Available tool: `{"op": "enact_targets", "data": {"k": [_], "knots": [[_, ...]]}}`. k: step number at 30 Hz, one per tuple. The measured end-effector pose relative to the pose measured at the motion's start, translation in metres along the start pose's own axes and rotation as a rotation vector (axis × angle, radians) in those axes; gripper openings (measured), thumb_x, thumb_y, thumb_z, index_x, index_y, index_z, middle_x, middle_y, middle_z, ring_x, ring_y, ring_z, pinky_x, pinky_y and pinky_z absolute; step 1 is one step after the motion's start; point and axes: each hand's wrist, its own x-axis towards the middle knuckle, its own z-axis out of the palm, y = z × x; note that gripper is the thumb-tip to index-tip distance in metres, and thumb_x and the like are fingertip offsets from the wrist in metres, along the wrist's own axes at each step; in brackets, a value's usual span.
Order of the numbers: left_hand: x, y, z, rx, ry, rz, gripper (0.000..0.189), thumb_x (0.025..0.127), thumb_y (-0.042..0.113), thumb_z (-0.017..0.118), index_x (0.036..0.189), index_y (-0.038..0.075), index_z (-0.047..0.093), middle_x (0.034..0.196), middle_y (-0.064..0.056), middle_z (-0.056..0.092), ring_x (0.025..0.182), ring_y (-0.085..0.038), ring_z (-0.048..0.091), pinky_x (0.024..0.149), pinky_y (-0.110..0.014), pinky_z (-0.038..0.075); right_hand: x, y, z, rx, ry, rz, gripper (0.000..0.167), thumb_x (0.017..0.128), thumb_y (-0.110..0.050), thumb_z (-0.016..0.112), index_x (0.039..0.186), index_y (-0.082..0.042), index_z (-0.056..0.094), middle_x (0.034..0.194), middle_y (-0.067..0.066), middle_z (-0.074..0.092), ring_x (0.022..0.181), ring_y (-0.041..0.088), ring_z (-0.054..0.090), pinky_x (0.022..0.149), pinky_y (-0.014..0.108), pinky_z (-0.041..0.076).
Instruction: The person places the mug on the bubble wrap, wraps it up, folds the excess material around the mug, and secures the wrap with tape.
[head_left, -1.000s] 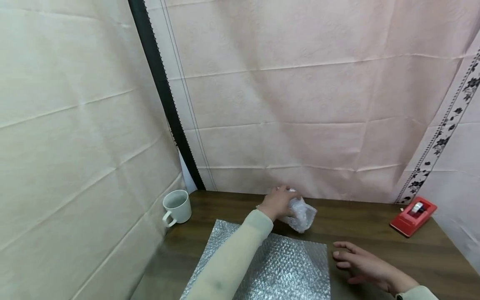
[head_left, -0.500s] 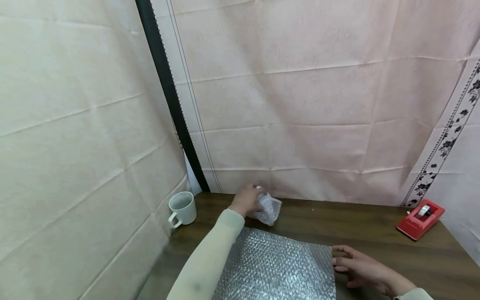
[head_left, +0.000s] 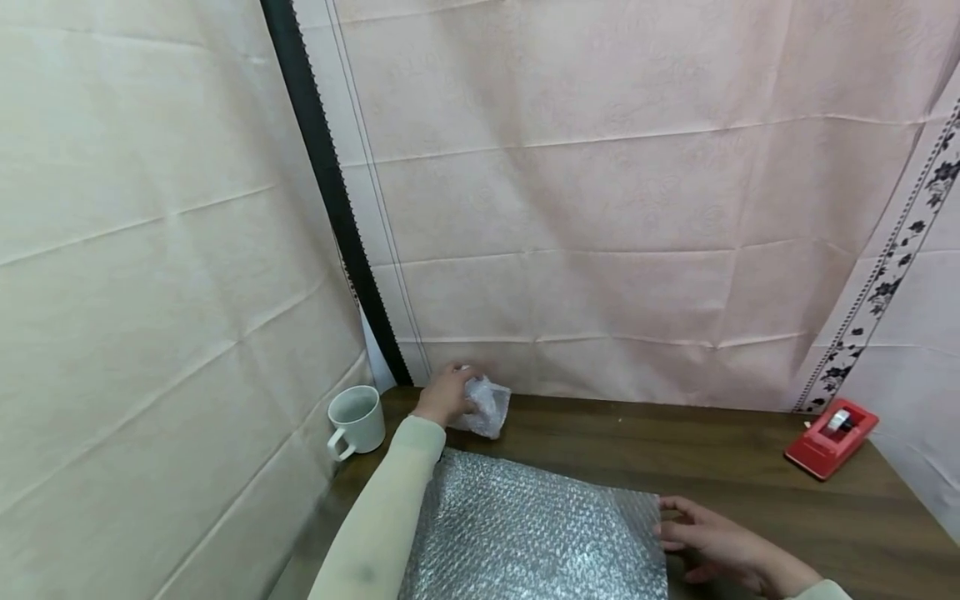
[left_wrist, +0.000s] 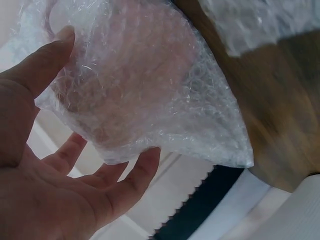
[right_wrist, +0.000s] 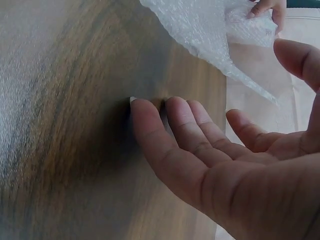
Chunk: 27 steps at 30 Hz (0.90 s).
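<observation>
At the back of the table, my left hand point(head_left: 446, 396) holds a bubble-wrapped bundle point(head_left: 486, 407), to the right of a pale mug. The left wrist view shows the thumb against the wrap of the bundle point(left_wrist: 135, 75) and the fingertips along its edge; something pinkish and rounded shows through, its kind obscured by the wrap. A sheet of bubble wrap point(head_left: 540, 533) lies flat in front of me. Beside its right edge is my right hand point(head_left: 727, 542), fingers loosely bent, holding nothing. From the right wrist, the fingertips point(right_wrist: 146, 112) appear low over the wood.
The pale mug point(head_left: 358, 421) stands at the back left corner, against the cloth on that side. A red tape dispenser point(head_left: 831, 437) sits at the back right of the wooden table point(head_left: 622, 442). Light cloth walls point(head_left: 585, 208) rise behind and to the left.
My left hand has moved the wrapped bundle leftward along the back of the table, toward the mug. The right hand now overlaps the sheet's right edge, having been just beside it.
</observation>
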Motion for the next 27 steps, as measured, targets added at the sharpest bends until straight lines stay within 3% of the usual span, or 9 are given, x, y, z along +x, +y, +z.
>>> {"op": "enact_targets", "data": {"k": [8, 16, 22, 27], "knots": [[0.003, -0.018, -0.004, -0.052, 0.057, -0.001, 0.059, 0.089, 0.017, 0.098, 0.143, 0.027, 0.076, 0.172, -0.018, 0.053, 0.141, -0.057, 0.062, 0.105, -0.07, 0.061, 0.001, -0.001, 0.001, 0.022, 0.033, 0.031, 0.07, 0.117, -0.029, 0.058, 0.164, 0.013, 0.03, 0.161, 0.048, 0.046, 0.139, 0.05, 0.067, 0.102, 0.073, 0.062], [0.008, -0.028, -0.003, -0.067, 0.06, -0.055, 0.061, 0.089, 0.014, 0.097, 0.145, 0.027, 0.075, 0.175, -0.018, 0.049, 0.146, -0.058, 0.058, 0.096, -0.07, 0.063, 0.0, -0.002, 0.003, 0.018, 0.029, 0.029, 0.068, 0.116, -0.029, 0.059, 0.163, 0.014, 0.034, 0.158, 0.046, 0.051, 0.139, 0.05, 0.067, 0.102, 0.074, 0.062], [0.014, -0.029, -0.003, -0.068, 0.071, -0.068, 0.061, 0.089, 0.011, 0.096, 0.144, 0.027, 0.075, 0.176, -0.017, 0.049, 0.147, -0.059, 0.057, 0.098, -0.073, 0.062, -0.001, -0.003, 0.001, -0.005, 0.027, 0.011, 0.068, 0.117, -0.029, 0.059, 0.163, 0.015, 0.035, 0.157, 0.043, 0.055, 0.141, 0.054, 0.064, 0.1, 0.072, 0.063], [0.019, -0.027, 0.001, -0.04, 0.064, -0.056, 0.06, 0.09, 0.012, 0.095, 0.145, 0.026, 0.075, 0.175, -0.018, 0.051, 0.15, -0.056, 0.056, 0.106, -0.072, 0.06, -0.004, -0.001, 0.0, -0.002, 0.006, 0.005, 0.066, 0.116, -0.024, 0.061, 0.163, 0.015, 0.034, 0.148, 0.032, 0.064, 0.133, 0.044, 0.066, 0.099, 0.068, 0.065]]}}
